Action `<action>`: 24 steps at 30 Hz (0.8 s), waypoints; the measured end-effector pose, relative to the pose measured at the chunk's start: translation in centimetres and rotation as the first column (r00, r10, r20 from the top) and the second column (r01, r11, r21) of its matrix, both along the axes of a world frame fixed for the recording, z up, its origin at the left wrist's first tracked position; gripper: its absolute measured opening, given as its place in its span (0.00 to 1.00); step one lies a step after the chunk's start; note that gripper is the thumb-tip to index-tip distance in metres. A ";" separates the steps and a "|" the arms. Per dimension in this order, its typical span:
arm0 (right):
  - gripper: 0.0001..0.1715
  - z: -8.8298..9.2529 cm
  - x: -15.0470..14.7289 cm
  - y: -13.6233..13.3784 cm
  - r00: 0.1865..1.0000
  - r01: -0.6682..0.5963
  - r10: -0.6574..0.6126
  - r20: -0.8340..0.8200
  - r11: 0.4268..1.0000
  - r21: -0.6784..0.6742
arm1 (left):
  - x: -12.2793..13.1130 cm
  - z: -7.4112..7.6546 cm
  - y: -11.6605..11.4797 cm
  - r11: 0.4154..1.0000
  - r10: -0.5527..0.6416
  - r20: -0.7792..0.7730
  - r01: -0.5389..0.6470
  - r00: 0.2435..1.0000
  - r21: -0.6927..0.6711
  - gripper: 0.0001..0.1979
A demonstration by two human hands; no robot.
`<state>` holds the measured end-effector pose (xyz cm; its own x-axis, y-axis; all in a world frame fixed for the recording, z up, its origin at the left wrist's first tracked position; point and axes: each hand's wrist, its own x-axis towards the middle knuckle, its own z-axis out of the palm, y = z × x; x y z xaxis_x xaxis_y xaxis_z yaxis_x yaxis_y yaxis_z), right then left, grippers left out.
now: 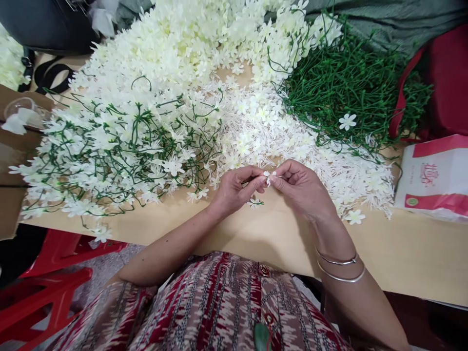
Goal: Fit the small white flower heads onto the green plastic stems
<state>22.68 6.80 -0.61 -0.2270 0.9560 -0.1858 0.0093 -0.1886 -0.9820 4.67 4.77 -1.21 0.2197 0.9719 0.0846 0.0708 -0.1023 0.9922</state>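
Note:
Just above the table's near side, my left hand (241, 189) and my right hand (300, 187) meet, fingertips pinched together. Between them is a small white artificial flower (268, 178), gripped from both sides; its stem end is hidden by the fingers. Behind my hands spreads a heap of loose white flower pieces with thin pale stalks (252, 131). To the left lie white flowers joined to green stems (135, 141) in a tangled pile. A pile of bare green stems (347, 87) sits at the back right, with one white flower (347, 122) on it.
A mound of cream-white petals (175, 44) covers the back of the table (420, 253). At right are a red-and-white tissue pack (435, 178) and a red bag (449, 83). A black bag (47, 24) stands back left, a cardboard box (10, 161) at left. Red stools (47, 297) are below.

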 end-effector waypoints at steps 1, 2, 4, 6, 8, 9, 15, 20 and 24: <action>0.19 0.0 -0.1 0.0 1.000 0.007 -0.007 -0.012 1.000 0.000 | 0.1 0.0 0.0 1.000 -0.003 0.030 0.003 1.000 -0.009 0.17; 0.20 0.0 -0.1 -0.1 0.999 0.014 -0.014 -0.029 1.000 0.000 | 0.1 -0.1 0.0 1.000 0.000 0.075 0.001 0.997 -0.014 0.18; 0.20 0.2 0.0 -0.3 0.998 0.029 -0.028 -0.051 0.999 0.020 | 0.1 -0.1 0.2 0.999 0.047 0.172 -0.046 0.984 -0.012 0.19; 0.18 0.4 0.2 -0.7 1.000 0.012 -0.010 -0.021 0.996 0.090 | -0.2 -0.1 0.3 0.989 0.142 0.229 -0.147 0.963 0.004 0.19; 0.14 0.7 0.6 -1.2 0.995 -0.075 0.060 0.079 0.979 0.191 | -0.6 0.1 0.5 0.971 0.226 0.247 -0.238 0.942 0.017 0.19; 0.12 0.7 0.7 -1.4 0.982 -0.143 0.110 0.152 0.962 0.234 | -0.7 0.2 0.5 0.966 0.246 0.251 -0.259 0.936 0.019 0.19; 0.04 0.4 0.6 -1.6 0.827 -0.460 0.241 0.508 0.810 0.364 | -0.9 0.7 0.3 0.983 0.169 0.238 -0.180 0.957 0.028 0.20; 0.08 0.8 1.3 -1.4 0.842 -0.413 0.193 0.503 0.831 0.373 | -0.9 0.9 0.4 0.983 0.173 0.177 -0.181 0.969 0.028 0.19; 0.04 1.3 2.3 -1.4 0.894 -0.088 -0.080 0.441 0.933 0.349 | -1.1 1.3 0.2 0.992 0.048 0.042 -0.052 0.998 0.111 0.16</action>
<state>24.96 5.44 0.74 -0.2056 0.9754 0.0798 0.4563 0.1677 -0.8739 3.53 5.00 0.09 0.1654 0.9655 0.2011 0.0394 -0.2102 0.9769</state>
